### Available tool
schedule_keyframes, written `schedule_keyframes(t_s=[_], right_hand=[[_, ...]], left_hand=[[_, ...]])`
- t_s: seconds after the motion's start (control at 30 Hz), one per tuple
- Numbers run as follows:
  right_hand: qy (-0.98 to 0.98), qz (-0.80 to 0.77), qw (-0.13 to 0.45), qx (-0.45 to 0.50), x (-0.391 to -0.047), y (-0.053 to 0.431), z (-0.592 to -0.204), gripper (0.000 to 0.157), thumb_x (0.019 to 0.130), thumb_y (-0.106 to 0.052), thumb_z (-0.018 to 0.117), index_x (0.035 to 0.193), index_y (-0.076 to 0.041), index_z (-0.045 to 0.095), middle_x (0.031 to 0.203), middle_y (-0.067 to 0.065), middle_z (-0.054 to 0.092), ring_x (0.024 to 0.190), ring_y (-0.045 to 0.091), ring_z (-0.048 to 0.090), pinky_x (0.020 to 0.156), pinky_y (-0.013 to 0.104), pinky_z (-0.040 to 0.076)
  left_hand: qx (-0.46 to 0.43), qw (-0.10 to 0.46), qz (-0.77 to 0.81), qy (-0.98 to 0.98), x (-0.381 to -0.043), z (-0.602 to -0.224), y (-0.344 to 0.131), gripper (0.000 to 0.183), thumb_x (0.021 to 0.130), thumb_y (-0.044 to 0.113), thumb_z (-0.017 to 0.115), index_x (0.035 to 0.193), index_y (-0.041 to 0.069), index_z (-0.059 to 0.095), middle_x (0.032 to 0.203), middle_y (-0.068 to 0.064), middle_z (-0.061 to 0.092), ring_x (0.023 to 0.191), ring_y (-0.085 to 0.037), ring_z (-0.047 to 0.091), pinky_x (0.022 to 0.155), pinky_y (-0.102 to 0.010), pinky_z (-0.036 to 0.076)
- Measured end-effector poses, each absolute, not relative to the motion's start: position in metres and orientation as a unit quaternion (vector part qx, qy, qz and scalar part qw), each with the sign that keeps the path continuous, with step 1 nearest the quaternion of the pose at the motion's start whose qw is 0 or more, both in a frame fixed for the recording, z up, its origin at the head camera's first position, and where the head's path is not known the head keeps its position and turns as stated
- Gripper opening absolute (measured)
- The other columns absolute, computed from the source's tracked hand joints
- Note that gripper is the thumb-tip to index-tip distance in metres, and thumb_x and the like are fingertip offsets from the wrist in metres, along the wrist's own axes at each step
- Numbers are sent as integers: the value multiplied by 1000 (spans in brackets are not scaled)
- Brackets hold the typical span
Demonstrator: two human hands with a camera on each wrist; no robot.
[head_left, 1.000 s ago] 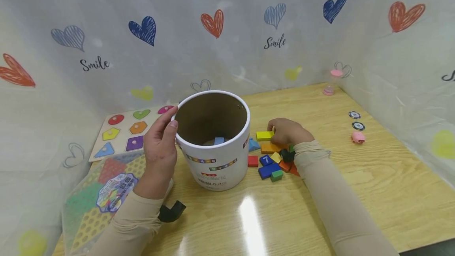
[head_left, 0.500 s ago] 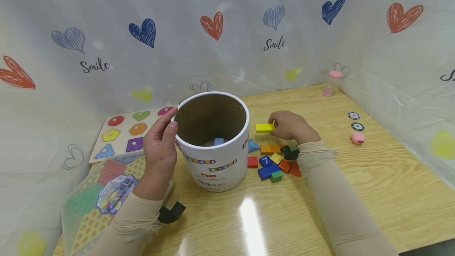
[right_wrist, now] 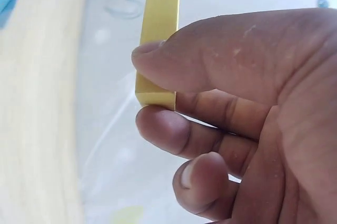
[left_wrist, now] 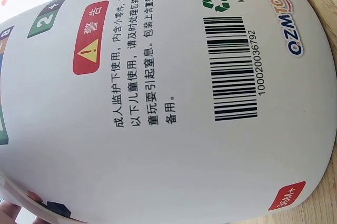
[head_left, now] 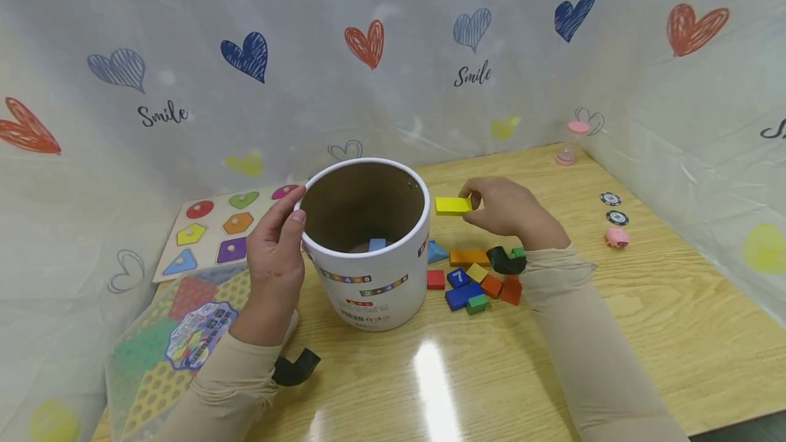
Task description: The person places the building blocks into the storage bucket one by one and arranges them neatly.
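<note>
My right hand [head_left: 506, 207] pinches a yellow rectangular block [head_left: 452, 206] by one end, raised just right of the white bucket. In the right wrist view the thumb presses on the yellow block [right_wrist: 160, 13] with fingers behind it. The left hand [head_left: 279, 251] grips the rim of the white bucket [head_left: 374, 292] on its left side, thumb at the edge. Inside the bucket a light blue block [head_left: 377, 244] lies on the bottom. Printed text and a barcode cover the bucket's wall [left_wrist: 174, 166] in the left wrist view.
Loose blocks lie right of the bucket, among them an orange block [head_left: 469, 257], a blue block [head_left: 463, 296] and a red block [head_left: 436, 280]. A shape puzzle board [head_left: 209, 241] and plastic-wrapped pack [head_left: 178, 346] lie left. Poker chips, a pink pig [head_left: 617, 237] and an hourglass [head_left: 565, 145] stand right.
My right hand has lifted the yellow block off the table among the other blocks, raising it beside the bucket's rim. The left hand stays on the rim.
</note>
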State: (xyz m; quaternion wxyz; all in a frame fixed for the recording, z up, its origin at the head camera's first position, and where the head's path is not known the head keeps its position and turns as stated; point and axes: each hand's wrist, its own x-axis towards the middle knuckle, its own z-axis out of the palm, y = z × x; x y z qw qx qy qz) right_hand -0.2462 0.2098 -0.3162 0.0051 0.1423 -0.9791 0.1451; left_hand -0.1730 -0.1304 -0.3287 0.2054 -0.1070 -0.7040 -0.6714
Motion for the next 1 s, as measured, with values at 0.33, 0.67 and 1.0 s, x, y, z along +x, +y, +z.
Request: schedule_keyframes(t_s=[0.33, 0.67, 1.0], right_hand=[[-965, 186, 91, 159, -213, 200, -284, 26, 82, -28, 67, 108, -21, 63, 90, -5, 59, 65, 18, 46, 56, 32, 39], [-883, 325, 230, 247, -184, 189, -267, 30, 84, -28, 69, 113, -20, 66, 89, -8, 59, 55, 11, 41, 46, 27, 35], [-916, 276, 183, 228, -185, 201, -266, 19, 88, -24, 64, 105, -18, 68, 83, -8, 61, 57, 13, 43, 51, 28, 37]], left_hand=[[-99, 204, -673, -704, -174, -330, -130, 35, 98, 26, 50, 133, 22, 55, 137, 5, 51, 127, -16, 44, 101, -32, 43], [-103, 203, -674, -703, -167, -320, -125, 35, 99, 23, 50, 133, 21, 56, 137, 3, 51, 127, -18, 45, 102, -35, 42], [-117, 218, -674, -696, -165, -317, -124, 35, 99, 19, 48, 132, 13, 56, 135, -2, 52, 127, -23, 45, 100, -29, 43]])
